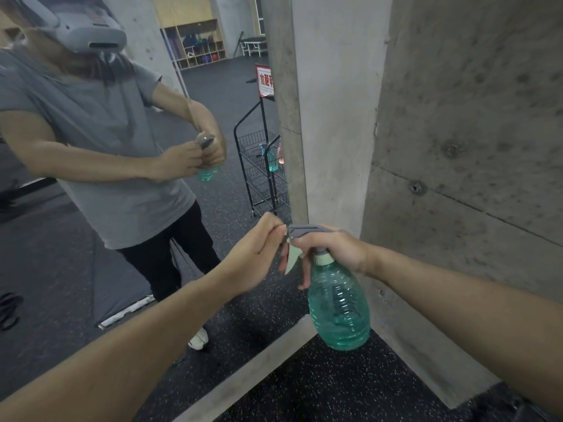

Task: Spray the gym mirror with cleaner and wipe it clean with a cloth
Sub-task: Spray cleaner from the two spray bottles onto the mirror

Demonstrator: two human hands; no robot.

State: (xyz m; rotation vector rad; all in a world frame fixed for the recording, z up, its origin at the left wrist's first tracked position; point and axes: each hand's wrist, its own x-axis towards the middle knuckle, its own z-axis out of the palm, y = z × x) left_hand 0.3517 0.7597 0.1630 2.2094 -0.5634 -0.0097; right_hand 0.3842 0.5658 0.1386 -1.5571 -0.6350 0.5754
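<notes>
Seemingly both hands (304, 248) hold spray bottle (338, 303).

concrete wall (457, 117), speckled floor (335, 391) (dark rubber)

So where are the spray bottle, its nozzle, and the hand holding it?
spray bottle (338, 306), head view, on its green belly.
nozzle (292, 230), head view, on the grey tip.
right hand (341, 249), head view, on its back, gripping the bottle's neck.
</notes>
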